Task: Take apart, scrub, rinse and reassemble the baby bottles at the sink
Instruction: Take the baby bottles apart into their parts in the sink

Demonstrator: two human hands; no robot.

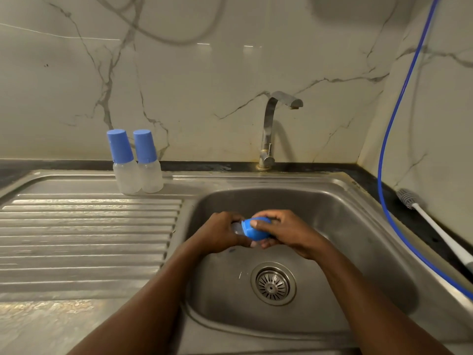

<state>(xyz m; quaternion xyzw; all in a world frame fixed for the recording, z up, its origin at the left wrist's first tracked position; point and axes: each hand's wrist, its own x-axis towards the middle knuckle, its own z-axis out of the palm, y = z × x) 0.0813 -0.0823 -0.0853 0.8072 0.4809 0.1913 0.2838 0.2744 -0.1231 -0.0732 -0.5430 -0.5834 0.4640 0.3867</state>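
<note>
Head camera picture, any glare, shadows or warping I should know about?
Head view: glare streaks on the wall tiles and a sheen on the drainboard; the tap casts a soft shadow on the wall; wide-angle bending curves the counter edge; the hands and held bottle look slightly soft.

Drainboard (pixel 89 239) bare across front and mid; two capped bottles (pixel 138 162) stand touching at its back edge by the wall. Basin (pixel 371 252) floor open around drain (pixel 273 283). Tap (pixel 271 129) overhangs basin's back. Rt worktop strip crowded: brush (pixel 435 226) and blue hose (pixel 389 139).
</note>
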